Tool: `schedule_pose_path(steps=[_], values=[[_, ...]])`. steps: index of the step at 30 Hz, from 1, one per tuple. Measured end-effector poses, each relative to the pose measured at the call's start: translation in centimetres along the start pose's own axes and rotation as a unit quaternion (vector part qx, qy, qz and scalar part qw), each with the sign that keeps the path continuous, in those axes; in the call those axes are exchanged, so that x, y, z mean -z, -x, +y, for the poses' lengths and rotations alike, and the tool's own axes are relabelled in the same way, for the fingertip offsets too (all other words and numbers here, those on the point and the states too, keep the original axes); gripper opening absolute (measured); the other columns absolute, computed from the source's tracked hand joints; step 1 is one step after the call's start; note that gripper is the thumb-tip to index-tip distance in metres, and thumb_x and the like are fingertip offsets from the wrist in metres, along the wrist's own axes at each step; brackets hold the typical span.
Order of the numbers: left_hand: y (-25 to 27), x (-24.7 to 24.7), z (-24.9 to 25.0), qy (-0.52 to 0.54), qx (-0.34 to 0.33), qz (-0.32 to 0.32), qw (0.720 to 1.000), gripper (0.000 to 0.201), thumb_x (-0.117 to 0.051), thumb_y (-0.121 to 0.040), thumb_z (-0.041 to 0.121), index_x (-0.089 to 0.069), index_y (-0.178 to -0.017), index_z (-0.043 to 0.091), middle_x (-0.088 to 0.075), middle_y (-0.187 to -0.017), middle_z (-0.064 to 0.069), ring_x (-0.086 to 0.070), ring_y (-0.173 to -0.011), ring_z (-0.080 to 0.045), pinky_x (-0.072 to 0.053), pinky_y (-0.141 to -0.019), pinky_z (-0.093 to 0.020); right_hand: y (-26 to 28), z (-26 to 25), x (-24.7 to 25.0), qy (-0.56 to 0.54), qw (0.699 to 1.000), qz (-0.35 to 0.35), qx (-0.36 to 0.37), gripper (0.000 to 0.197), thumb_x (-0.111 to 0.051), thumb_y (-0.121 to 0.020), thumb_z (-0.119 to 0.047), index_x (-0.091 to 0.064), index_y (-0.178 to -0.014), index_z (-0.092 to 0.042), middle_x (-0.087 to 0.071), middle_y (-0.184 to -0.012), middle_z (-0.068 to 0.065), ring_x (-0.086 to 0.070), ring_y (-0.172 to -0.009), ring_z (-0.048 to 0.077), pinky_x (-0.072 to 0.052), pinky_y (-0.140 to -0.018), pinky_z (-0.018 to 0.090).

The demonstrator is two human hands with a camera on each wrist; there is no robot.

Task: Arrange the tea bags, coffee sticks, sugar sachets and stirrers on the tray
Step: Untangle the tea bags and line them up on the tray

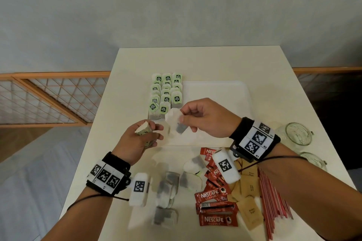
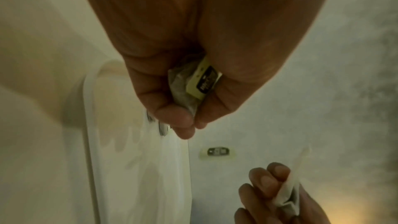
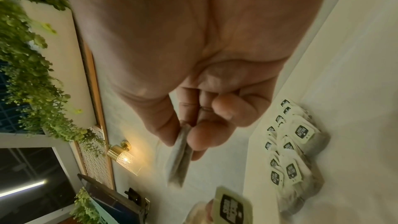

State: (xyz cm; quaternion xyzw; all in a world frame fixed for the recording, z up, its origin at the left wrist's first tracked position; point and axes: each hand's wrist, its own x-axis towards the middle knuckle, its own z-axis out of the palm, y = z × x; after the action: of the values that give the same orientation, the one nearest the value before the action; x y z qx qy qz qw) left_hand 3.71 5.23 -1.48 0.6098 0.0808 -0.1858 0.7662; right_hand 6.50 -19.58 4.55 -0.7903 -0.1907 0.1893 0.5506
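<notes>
My right hand point(image 1: 186, 121) pinches a white tea bag point(image 1: 176, 124) above the near left part of the white tray point(image 1: 225, 92); between thumb and fingers the bag point(image 3: 180, 157) shows edge-on. My left hand point(image 1: 148, 133) grips tea bags point(image 1: 144, 130) with a green tag point(image 2: 203, 81), just left of the tray. Several tea bags with green tags point(image 1: 166, 94) lie in rows on the tray's left side. Loose tea bags point(image 1: 168, 188), red coffee sticks point(image 1: 213, 195), brown sugar sachets point(image 1: 248, 188) and red stirrers point(image 1: 272, 201) lie on the table near me.
Two glass jars point(image 1: 298, 133) lie at the table's right edge. The white table point(image 1: 205, 60) ends at a wall behind; a wooden lattice rail point(image 1: 49, 96) runs on the left. In the right wrist view a lit wall lamp point(image 3: 125, 157) and plants point(image 3: 28, 57) appear.
</notes>
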Motion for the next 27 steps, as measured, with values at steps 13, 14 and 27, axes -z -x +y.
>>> schedule_pose_path(steps=[13, 14, 27], values=[[0.2, -3.0, 1.1, -0.143, -0.048, -0.071, 0.986, 0.026, -0.081, -0.074, 0.004, -0.056, -0.075, 0.011, -0.063, -0.075, -0.003, -0.061, -0.066, -0.027, -0.047, -0.053, -0.026, 0.3, -0.5, 1.1, -0.008, 0.999, 0.032, -0.010, 0.018, -0.063, -0.099, -0.015, -0.070, -0.096, 0.001, -0.060, -0.058, -0.010, -0.052, -0.051, 0.004, -0.040, -0.056, 0.010], [0.2, -3.1, 1.1, -0.139, -0.049, -0.069, 0.987, 0.026, -0.081, -0.076, 0.000, -0.055, -0.078, 0.009, -0.063, -0.074, -0.002, -0.063, -0.066, -0.027, -0.047, -0.053, -0.026, 0.3, -0.3, 1.1, -0.004, 0.999, 0.041, -0.014, 0.019, -0.063, -0.099, -0.016, -0.070, -0.096, 0.002, -0.060, -0.057, -0.010, -0.052, -0.051, 0.003, -0.040, -0.056, 0.010], [-0.7, -4.2, 2.1, -0.142, -0.054, 0.013, 0.988, 0.007, -0.074, -0.087, 0.002, -0.069, -0.086, 0.007, -0.071, -0.083, -0.014, -0.068, -0.066, -0.022, -0.053, -0.058, -0.027, 0.8, 3.6, -1.8, -0.044, 0.992, 0.074, -0.092, 0.010, -0.064, -0.099, -0.016, -0.068, -0.099, -0.006, -0.077, -0.082, 0.003, -0.064, -0.062, 0.013, -0.043, -0.052, 0.015]])
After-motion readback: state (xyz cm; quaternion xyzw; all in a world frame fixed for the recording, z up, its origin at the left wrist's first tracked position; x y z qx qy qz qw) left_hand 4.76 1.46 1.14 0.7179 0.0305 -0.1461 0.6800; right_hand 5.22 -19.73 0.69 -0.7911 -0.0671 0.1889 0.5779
